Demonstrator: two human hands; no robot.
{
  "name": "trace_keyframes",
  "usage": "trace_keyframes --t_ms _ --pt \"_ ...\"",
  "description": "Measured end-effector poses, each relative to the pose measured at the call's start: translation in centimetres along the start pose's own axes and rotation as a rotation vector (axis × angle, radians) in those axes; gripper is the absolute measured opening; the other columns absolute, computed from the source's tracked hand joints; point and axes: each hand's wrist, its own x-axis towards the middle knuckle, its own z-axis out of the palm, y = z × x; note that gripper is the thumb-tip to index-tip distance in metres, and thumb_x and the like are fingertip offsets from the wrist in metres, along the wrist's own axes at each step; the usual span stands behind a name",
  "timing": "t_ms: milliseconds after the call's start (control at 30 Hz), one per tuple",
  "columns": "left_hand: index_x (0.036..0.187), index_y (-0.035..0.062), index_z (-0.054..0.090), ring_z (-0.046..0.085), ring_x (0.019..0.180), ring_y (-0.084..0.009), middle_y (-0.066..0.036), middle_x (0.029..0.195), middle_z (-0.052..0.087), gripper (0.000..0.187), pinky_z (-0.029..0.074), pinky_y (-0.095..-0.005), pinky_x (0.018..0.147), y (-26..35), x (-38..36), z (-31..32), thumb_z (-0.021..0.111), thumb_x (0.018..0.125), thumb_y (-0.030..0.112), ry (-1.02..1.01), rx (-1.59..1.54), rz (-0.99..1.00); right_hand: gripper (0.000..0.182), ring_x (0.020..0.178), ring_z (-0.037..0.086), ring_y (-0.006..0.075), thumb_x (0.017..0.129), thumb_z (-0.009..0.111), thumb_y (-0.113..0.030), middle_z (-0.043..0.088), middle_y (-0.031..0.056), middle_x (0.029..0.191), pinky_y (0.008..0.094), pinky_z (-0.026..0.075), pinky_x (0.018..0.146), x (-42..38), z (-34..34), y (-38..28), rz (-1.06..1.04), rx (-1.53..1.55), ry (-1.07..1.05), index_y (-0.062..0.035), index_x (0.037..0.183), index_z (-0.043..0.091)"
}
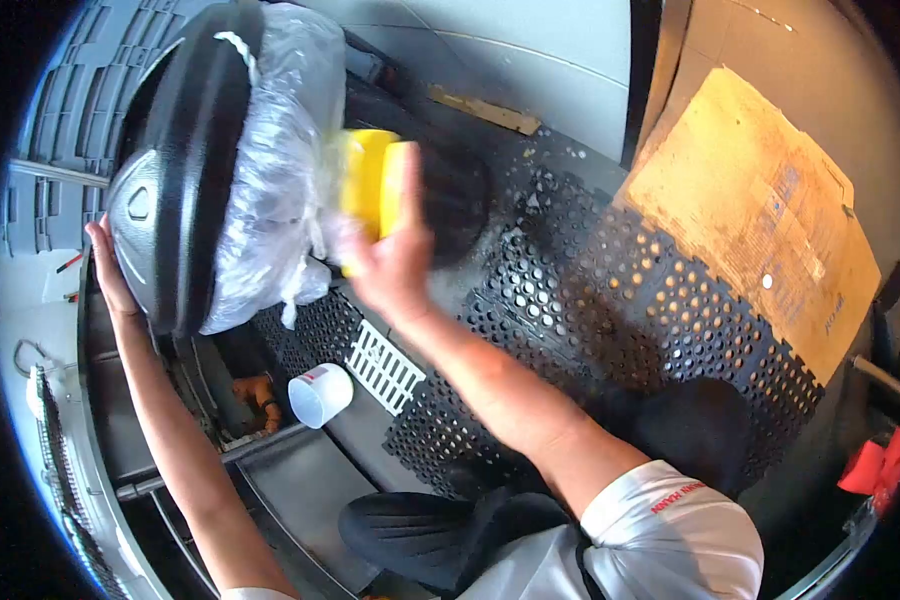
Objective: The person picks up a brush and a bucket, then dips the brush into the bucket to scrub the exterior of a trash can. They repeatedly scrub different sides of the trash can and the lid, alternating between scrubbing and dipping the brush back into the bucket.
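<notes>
A large black bin [195,170] is at the upper left, with a clear plastic bag [285,150] bunched over its side. My left hand [112,270] rests against the bin's lower left edge, its fingers stretched out. To the right of the bag, my right hand [395,255] is wrapped round a yellow object [370,185], blurred by motion. The yellow object is close to the bag; whether they touch is unclear. Behind it lies a dark rounded shape, partly hidden.
A white container [320,395] stands beside a white grate [385,368]. Perforated black mats [610,300] cover the floor, with flattened cardboard [760,210] at the right. Grey crates [80,100] are at the upper left. A red item [875,465] is at the far right.
</notes>
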Motion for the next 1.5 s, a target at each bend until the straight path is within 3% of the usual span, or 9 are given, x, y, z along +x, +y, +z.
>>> trace_keyframes --t_ms 100,300,533,733,933,1067,1100,1167,1500 --pt "0.139 0.0014 0.045 0.052 0.121 -0.0193 -0.009 0.132 0.055 0.070 0.037 -0.0334 0.106 0.4 -0.5 1.8 0.027 0.103 0.058 0.113 -0.006 -0.006 0.094 0.143 0.029 0.0330 0.088 0.068 -0.025 0.023 0.0252 0.156 0.0381 0.026 0.115 -2.3 0.8 3.8 0.031 -0.016 0.133 0.0015 0.154 0.006" --pt "0.137 0.0011 0.048 0.051 0.120 -0.0184 -0.008 0.132 0.055 0.073 0.035 -0.0325 0.107 0.4 -0.5 2.1 0.031 0.100 0.062 0.172 0.060 0.041 0.092 0.126 0.047 0.0282 0.088 0.068 -0.016 0.038 0.0207 0.146 0.0361 0.038 0.107 -5.0 -5.6 15.1 0.573 -0.057 0.431 -0.0054 0.155 0.006" --pt "0.143 0.0012 0.043 0.052 0.121 -0.0156 -0.010 0.138 0.053 0.070 0.037 -0.0297 0.106 0.7 -0.8 2.7 0.041 0.100 0.056 0.201 0.051 0.010 0.100 0.143 0.023 0.0310 0.089 0.070 -0.018 0.009 0.0215 0.159 0.0391 0.022 0.116 -6.6 2.6 3.6 0.071 0.212 0.128 -0.0031 0.154 -0.004" --pt "0.133 -0.0001 0.053 0.055 0.113 -0.0142 -0.007 0.125 0.059 0.066 0.040 -0.0266 0.101 -0.2 0.0 1.3 0.044 0.100 0.056 0.176 0.050 0.099 0.101 0.139 0.031 0.0272 0.088 0.070 -0.014 0.015 0.0174 0.158 0.0394 0.028 0.115 -9.8 -3.6 18.3 0.577 0.143 0.466 -0.0085 0.155 -0.005" --pt "0.123 0.0054 0.060 0.062 0.100 -0.0144 -0.007 0.115 0.065 0.061 0.048 -0.0277 0.091 0.5 -0.7 2.1 0.040 0.100 0.058 0.136 0.082 0.034 0.105 0.147 0.010 0.0289 0.088 0.070 -0.016 0.003 0.0219 0.159 0.0396 0.013 0.119 -9.2 4.8 3.4 0.125 0.163 0.246 -0.0019 0.153 -0.012" --pt "0.139 0.0023 0.049 0.056 0.119 -0.0182 -0.011 0.134 0.057 0.069 0.040 -0.0305 0.104 -0.5 0.9 0.2 0.040 0.099 0.058 0.012 0.041 0.016 0.101 0.149 0.003 0.0305 0.089 0.067 -0.014 0.000 0.0229 0.159 0.0395 0.010 0.120 -9.0 2.6 8.4 0.095 -0.104 0.242 0.0015 0.152 -0.010" --pt "0.152 0.0017 0.027 0.034 0.141 -0.0205 -0.013 0.156 0.032 0.074 0.024 -0.0327 0.116 0.9 -1.6 3.1 0.040 0.101 0.054 0.183 0.221 0.129 0.100 0.144 0.017 0.0308 0.088 0.067 -0.011 0.009 0.0215 0.158 0.0397 0.018 0.118 -9.6 1.1 11.7 0.209 -0.083 0.316 -0.0030 0.153 -0.009" --pt "0.148 0.0011 0.037 0.033 0.142 -0.0190 -0.008 0.153 0.038 0.069 0.020 -0.0299 0.117 -1.0 1.1 -0.2 0.045 0.100 0.050 -0.013 0.121 0.238 0.101 0.139 0.032 0.0303 0.087 0.067 -0.008 0.019 0.0190 0.157 0.0395 0.027 0.115 -10.5 -1.9 16.9 0.404 -0.032 0.431 -0.0090 0.155 -0.008" --pt "0.104 -0.0036 0.064 0.057 0.094 -0.0175 -0.011 0.097 0.065 0.063 0.041 -0.0289 0.091 -1.8 0.9 -1.5 0.057 0.091 0.057 0.153 0.400 0.302 0.096 0.128 0.045 0.0254 0.087 0.067 -0.004 0.036 0.0145 0.149 0.0354 0.036 0.108 -8.5 1.1 12.0 0.321 -0.034 0.494 -0.0101 0.156 0.000"
